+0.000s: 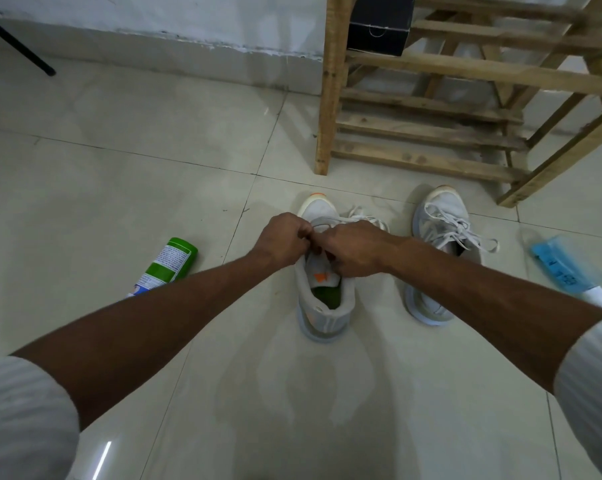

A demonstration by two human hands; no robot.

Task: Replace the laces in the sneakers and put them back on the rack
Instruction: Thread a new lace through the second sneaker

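A grey-white sneaker (324,306) with a green insole and orange toe tip stands on the floor in front of me, toe pointing away. My left hand (284,242) and my right hand (353,251) are both over its lacing area, fingers curled and pinching the white lace (365,218), which trails off to the right of the toe. Which eyelets the lace runs through is hidden by my hands. The second sneaker (438,237) stands to the right, laced with loose white laces.
A wooden slatted shoe rack (431,133) stands ahead on the right with a black box (379,26) on an upper shelf. A green and white can (168,265) lies on the tiles at left. A blue plastic packet (566,265) lies at far right.
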